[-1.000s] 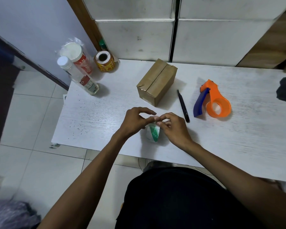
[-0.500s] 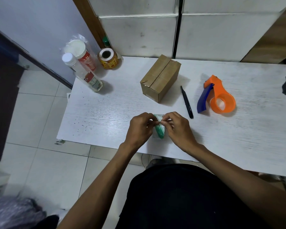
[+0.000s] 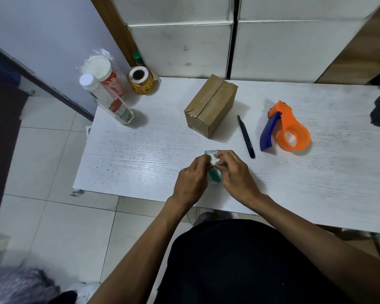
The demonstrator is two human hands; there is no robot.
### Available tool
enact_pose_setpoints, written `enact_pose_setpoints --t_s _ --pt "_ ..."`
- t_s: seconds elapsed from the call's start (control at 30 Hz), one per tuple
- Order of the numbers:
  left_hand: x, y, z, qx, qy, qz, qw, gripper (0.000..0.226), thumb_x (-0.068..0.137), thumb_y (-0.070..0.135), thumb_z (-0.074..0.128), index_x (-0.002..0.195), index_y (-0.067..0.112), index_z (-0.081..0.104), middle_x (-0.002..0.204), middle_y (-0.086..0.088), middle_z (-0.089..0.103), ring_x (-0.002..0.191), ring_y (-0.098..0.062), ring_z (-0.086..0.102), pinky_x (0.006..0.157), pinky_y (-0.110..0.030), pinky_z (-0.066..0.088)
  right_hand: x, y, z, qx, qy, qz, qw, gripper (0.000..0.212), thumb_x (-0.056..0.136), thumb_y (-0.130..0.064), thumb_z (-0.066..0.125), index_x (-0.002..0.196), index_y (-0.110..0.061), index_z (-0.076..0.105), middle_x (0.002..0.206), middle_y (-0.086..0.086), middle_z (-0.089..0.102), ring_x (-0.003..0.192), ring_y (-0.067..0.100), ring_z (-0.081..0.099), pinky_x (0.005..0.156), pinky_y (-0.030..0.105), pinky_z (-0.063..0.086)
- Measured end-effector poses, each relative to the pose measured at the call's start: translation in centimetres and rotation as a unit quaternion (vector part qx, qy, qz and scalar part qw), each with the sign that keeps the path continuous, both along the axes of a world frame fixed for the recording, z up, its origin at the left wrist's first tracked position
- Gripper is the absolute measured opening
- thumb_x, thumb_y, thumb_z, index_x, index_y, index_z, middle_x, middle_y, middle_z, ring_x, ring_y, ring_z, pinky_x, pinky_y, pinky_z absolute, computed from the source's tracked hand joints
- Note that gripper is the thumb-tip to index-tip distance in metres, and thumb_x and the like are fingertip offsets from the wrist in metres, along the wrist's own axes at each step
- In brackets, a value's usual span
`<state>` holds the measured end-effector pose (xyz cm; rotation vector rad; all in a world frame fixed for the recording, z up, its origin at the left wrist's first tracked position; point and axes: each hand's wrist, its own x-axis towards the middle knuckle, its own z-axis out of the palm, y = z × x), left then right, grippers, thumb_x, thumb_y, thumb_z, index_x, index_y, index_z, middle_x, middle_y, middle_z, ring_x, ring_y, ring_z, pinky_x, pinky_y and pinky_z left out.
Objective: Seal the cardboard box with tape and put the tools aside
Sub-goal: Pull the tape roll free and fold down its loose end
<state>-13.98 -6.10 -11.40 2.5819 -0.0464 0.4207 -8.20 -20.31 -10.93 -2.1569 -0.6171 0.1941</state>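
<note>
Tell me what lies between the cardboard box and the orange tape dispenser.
Head view: a black pen lies on the table between cardboard box and orange tape dispenser.

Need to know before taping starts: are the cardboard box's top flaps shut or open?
Shut. The cardboard box has both top flaps lying flat and meeting at a centre seam. Whether tape already covers the seam, cannot tell.

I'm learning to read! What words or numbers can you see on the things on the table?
No text here is clear enough to read.
Red-labelled canister: white marks, too blurred.
Clear bottle: label print too small.
Yellow sticker roll: red print, too blurred.
Cardboard box, tape dispenser and black pen: no text visible.
</note>
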Motion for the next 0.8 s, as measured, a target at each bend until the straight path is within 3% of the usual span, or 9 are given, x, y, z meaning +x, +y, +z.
enact_pose_setpoints --t_s 0.07,0.17,0.27,0.37,0.53,0.63,0.8 --pt "-0.2 0.2 -0.4 -0.038 0.006 0.006 0.999 0.017 0.090 0.006 0.055 0.107 0.007 0.058 0.094 -0.014 0.073 0.061 -0.031 0.067 0.048 -0.023 0.045 -0.1 -0.3 -0.1 0.017 0.010 0.000 1.000 0.013 0.086 0.010 0.059 0.094 0.000 0.059 0.107 0.011 0.060 0.094 0.011 0.057 0.080 0.003 0.042" --pt "-0.4 0.3 -0.6 -0.139 0.017 0.025 0.990 0.021 0.087 0.003 0.072 0.108 0.001 0.070 0.103 -0.012 0.076 0.084 -0.024 0.075 0.070 -0.034 0.061 0.0 -1.0 0.0 0.045 0.036 -0.004 0.998 0.005 0.087 0.001 0.064 0.089 -0.001 0.061 0.110 0.009 0.058 0.098 0.016 0.062 0.082 0.018 0.054" --pt "-1.1 0.2 -0.2 -0.218 0.015 0.054 0.974 0.023 0.081 0.005 0.081 0.103 0.004 0.076 0.103 -0.006 0.078 0.089 -0.010 0.074 0.080 -0.024 0.059 0.1 -1.8 0.2 0.063 0.089 -0.024 0.994 0.005 0.084 -0.007 0.071 0.087 -0.007 0.067 0.111 0.003 0.058 0.098 0.013 0.065 0.084 0.020 0.056" --pt "-1.9 0.1 -0.1 -0.239 0.013 0.069 0.968 0.018 0.077 0.008 0.085 0.094 0.007 0.079 0.100 -0.002 0.079 0.091 -0.010 0.074 0.081 -0.027 0.060 -0.3 -2.4 0.5 0.067 0.122 -0.042 0.989 0.005 0.080 -0.009 0.076 0.083 -0.010 0.073 0.106 0.002 0.063 0.097 0.008 0.065 0.080 0.016 0.056" --pt "-2.2 -0.4 0.4 -0.219 0.007 0.064 0.974 0.010 0.078 0.009 0.083 0.087 0.008 0.079 0.099 -0.004 0.077 0.095 -0.009 0.070 0.083 -0.021 0.055 -1.1 -2.9 0.7 0.098 0.165 -0.074 0.979 0.012 0.074 -0.008 0.081 0.085 -0.005 0.078 0.100 0.001 0.069 0.094 -0.003 0.065 0.077 0.011 0.053" --pt "-2.1 -0.1 0.4 -0.209 0.020 0.046 0.977 0.009 0.079 0.009 0.083 0.087 0.007 0.079 0.102 -0.005 0.074 0.096 -0.005 0.066 0.084 -0.011 0.048 -1.2 -3.1 0.8 0.111 0.191 -0.088 0.971 0.015 0.072 -0.010 0.083 0.086 -0.009 0.079 0.095 0.001 0.072 0.087 0.001 0.069 0.077 0.014 0.055" --pt "-1.9 0.7 0.4 -0.179 0.045 0.012 0.983 0.011 0.079 0.012 0.083 0.087 0.007 0.078 0.105 -0.008 0.072 0.097 -0.014 0.068 0.085 -0.007 0.045 -1.4 -3.0 1.0 0.129 0.225 -0.100 0.961 0.018 0.070 -0.009 0.085 0.086 -0.014 0.079 0.094 -0.001 0.074 0.082 0.009 0.073 0.078 0.024 0.059"
